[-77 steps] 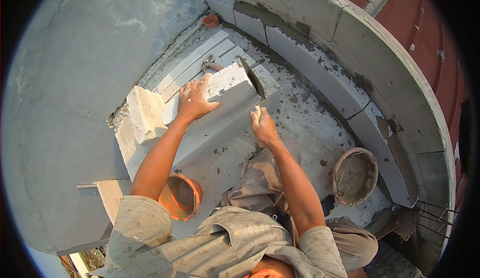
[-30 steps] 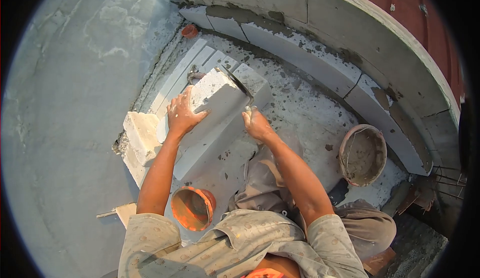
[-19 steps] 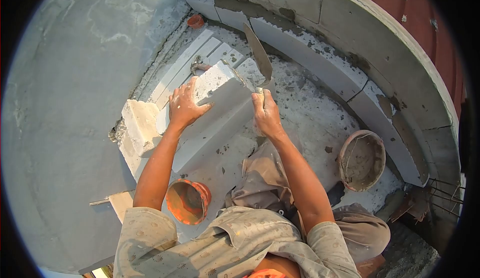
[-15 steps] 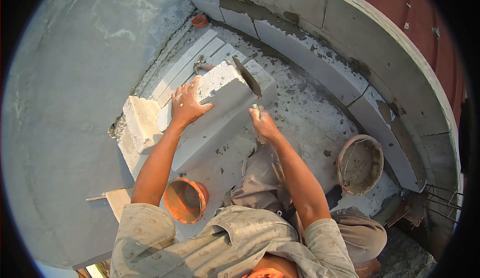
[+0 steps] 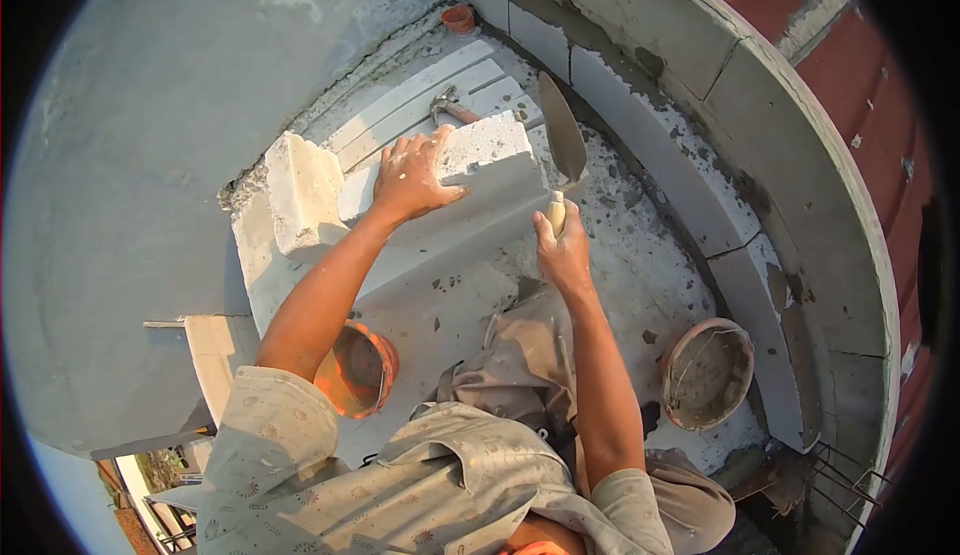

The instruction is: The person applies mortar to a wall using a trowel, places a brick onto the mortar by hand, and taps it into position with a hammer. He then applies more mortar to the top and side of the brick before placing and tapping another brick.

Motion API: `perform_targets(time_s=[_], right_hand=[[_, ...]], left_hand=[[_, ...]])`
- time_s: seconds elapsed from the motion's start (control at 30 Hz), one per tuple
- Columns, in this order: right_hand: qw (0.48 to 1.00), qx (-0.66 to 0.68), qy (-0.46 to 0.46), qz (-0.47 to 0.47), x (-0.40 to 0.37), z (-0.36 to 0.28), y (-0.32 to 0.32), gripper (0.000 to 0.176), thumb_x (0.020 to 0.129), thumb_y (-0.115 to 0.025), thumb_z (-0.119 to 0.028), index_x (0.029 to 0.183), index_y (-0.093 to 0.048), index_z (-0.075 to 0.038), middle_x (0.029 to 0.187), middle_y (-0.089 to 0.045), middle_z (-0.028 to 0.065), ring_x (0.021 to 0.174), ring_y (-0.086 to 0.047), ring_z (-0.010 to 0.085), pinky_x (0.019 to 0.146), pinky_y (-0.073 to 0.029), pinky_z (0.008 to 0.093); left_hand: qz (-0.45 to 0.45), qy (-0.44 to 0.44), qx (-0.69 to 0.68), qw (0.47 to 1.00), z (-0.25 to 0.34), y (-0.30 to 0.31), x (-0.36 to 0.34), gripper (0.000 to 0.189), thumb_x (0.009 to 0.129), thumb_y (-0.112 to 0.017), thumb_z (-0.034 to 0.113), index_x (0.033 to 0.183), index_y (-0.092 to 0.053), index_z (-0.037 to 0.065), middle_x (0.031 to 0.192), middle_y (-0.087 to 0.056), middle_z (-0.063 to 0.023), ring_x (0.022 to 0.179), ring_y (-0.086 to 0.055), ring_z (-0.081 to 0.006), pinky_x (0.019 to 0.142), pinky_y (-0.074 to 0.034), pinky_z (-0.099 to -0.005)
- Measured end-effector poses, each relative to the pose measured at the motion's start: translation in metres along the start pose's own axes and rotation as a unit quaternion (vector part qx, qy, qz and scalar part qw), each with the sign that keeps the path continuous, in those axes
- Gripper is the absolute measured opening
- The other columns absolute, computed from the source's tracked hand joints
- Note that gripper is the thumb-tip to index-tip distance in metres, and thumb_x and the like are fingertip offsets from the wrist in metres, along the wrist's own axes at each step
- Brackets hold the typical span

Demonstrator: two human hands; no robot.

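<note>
My left hand [image 5: 415,180] grips a long white lightweight concrete block [image 5: 490,153], with the fingers over its top and the thumb along the near side. In my right hand [image 5: 565,250] is a trowel [image 5: 563,133], held by its wooden handle. The trowel's blade points up and away from me, just right of the block's end and apart from it. A claw hammer [image 5: 455,108] lies behind the block on several white slabs [image 5: 415,95]. Left of my left hand stands a shorter pale block [image 5: 303,190].
An orange bucket [image 5: 385,355] stands near my left arm. Right of me is a bucket of grey mortar [image 5: 690,395]. A curved block wall [image 5: 800,155] bounds the right side, with rebar [image 5: 845,480] sticking out low down. A small red pot [image 5: 458,19] sits in the far corner.
The trowel has moved off the block's end to the right, and its blade has turned from nearly edge-on to broad side up. My left hand stays on the block. The view has shifted slightly.
</note>
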State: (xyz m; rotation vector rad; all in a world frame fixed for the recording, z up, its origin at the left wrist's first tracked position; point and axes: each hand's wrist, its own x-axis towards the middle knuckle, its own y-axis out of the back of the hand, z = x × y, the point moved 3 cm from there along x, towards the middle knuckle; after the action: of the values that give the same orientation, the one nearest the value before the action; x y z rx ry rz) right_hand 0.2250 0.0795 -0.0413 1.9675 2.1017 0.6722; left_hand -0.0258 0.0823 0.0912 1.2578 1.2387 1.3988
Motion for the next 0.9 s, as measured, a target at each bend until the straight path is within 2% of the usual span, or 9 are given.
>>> perform_targets(time_s=[0.1, 0.2, 0.23, 0.33, 0.47, 0.57, 0.63, 0.8, 0.9], right_hand=[[0.978, 0.190, -0.013, 0.084, 0.017, -0.105, 0.072, 0.050, 0.097, -0.061, -0.022, 0.137, -0.043, 0.004, 0.096, -0.069, 0.0281, 0.088, -0.070, 0.0446, 0.076, -0.054, 0.0471], [0.996, 0.060, -0.042, 0.049, -0.007, -0.040, 0.013, 0.049, 0.097, -0.062, -0.024, 0.135, -0.044, 0.002, 0.096, -0.069, 0.0268, 0.087, -0.070, 0.0446, 0.077, -0.054, 0.0467], [0.992, -0.012, -0.072, -0.100, -0.012, 0.034, -0.032, 0.049, 0.097, -0.062, -0.026, 0.135, -0.045, -0.001, 0.097, -0.069, 0.0284, 0.088, -0.069, 0.0457, 0.079, -0.054, 0.0472], [0.984, 0.069, -0.127, -0.101, 0.019, -0.030, 0.015, 0.048, 0.098, -0.061, -0.027, 0.135, -0.045, -0.001, 0.099, -0.069, 0.0297, 0.089, -0.069, 0.0459, 0.080, -0.053, 0.0474], [0.970, 0.209, 0.028, 0.124, 0.008, -0.102, 0.058, 0.050, 0.099, -0.060, -0.025, 0.139, -0.043, 0.000, 0.104, -0.069, 0.0289, 0.093, -0.070, 0.0444, 0.083, -0.053, 0.0461], [0.993, -0.059, -0.057, -0.081, -0.018, 0.035, -0.030, 0.049, 0.098, -0.060, -0.024, 0.138, -0.044, 0.000, 0.105, -0.069, 0.0291, 0.097, -0.069, 0.0437, 0.087, -0.052, 0.0463], [0.983, 0.046, -0.136, -0.113, 0.013, 0.016, -0.011, 0.048, 0.097, -0.060, -0.023, 0.137, -0.046, 0.001, 0.105, -0.068, 0.0290, 0.099, -0.068, 0.0436, 0.087, -0.052, 0.0466], [0.974, 0.209, -0.031, 0.076, -0.002, -0.085, 0.049, 0.050, 0.099, -0.058, -0.030, 0.135, -0.044, 0.002, 0.104, -0.068, 0.0304, 0.094, -0.068, 0.0467, 0.084, -0.052, 0.0475], [0.992, -0.059, -0.053, -0.095, -0.011, 0.000, -0.014, 0.049, 0.100, -0.057, -0.029, 0.135, -0.042, 0.002, 0.106, -0.067, 0.0314, 0.091, -0.067, 0.0496, 0.081, -0.053, 0.0487]], left_hand=[[-0.037, 0.000, -0.014, 0.999, 0.009, 0.012, -0.001, 0.101, 0.065, -0.080, 0.062, 0.151, -0.041, 0.025, 0.131, -0.060, -0.0110, 0.125, -0.052, -0.0317, 0.106, -0.036, -0.0517], [-0.033, 0.002, -0.027, 0.999, 0.008, 0.009, 0.000, 0.100, 0.067, -0.079, 0.062, 0.151, -0.040, 0.025, 0.132, -0.059, -0.0117, 0.127, -0.050, -0.0332, 0.108, -0.034, -0.0526], [-0.032, 0.000, -0.020, 0.999, 0.008, 0.007, -0.002, 0.100, 0.067, -0.079, 0.062, 0.151, -0.040, 0.025, 0.132, -0.059, -0.0118, 0.127, -0.050, -0.0333, 0.109, -0.034, -0.0524], [-0.014, -0.001, -0.005, 1.000, 0.002, 0.006, 0.000, 0.101, 0.067, -0.079, 0.063, 0.152, -0.040, 0.025, 0.133, -0.058, -0.0121, 0.129, -0.048, -0.0336, 0.110, -0.032, -0.0519], [-0.036, 0.010, -0.008, 0.999, 0.006, 0.002, -0.005, 0.104, 0.065, -0.080, 0.063, 0.152, -0.040, 0.023, 0.136, -0.056, -0.0132, 0.129, -0.048, -0.0330, 0.110, -0.033, -0.0508], [-0.026, -0.005, -0.009, 1.000, 0.005, 0.007, -0.001, 0.104, 0.065, -0.080, 0.060, 0.153, -0.040, 0.020, 0.135, -0.057, -0.0126, 0.128, -0.049, -0.0325, 0.109, -0.034, -0.0497], [-0.011, -0.010, -0.018, 1.000, 0.005, 0.010, 0.007, 0.103, 0.065, -0.080, 0.059, 0.152, -0.041, 0.021, 0.134, -0.058, -0.0122, 0.127, -0.049, -0.0326, 0.109, -0.034, -0.0502], [-0.042, 0.005, -0.032, 0.999, 0.009, 0.012, -0.001, 0.103, 0.065, -0.081, 0.056, 0.152, -0.041, 0.018, 0.134, -0.056, -0.0152, 0.129, -0.047, -0.0336, 0.111, -0.031, -0.0490], [-0.044, 0.003, -0.038, 0.998, 0.008, 0.010, -0.007, 0.101, 0.065, -0.081, 0.055, 0.152, -0.041, 0.019, 0.134, -0.057, -0.0153, 0.130, -0.046, -0.0338, 0.112, -0.030, -0.0486]])
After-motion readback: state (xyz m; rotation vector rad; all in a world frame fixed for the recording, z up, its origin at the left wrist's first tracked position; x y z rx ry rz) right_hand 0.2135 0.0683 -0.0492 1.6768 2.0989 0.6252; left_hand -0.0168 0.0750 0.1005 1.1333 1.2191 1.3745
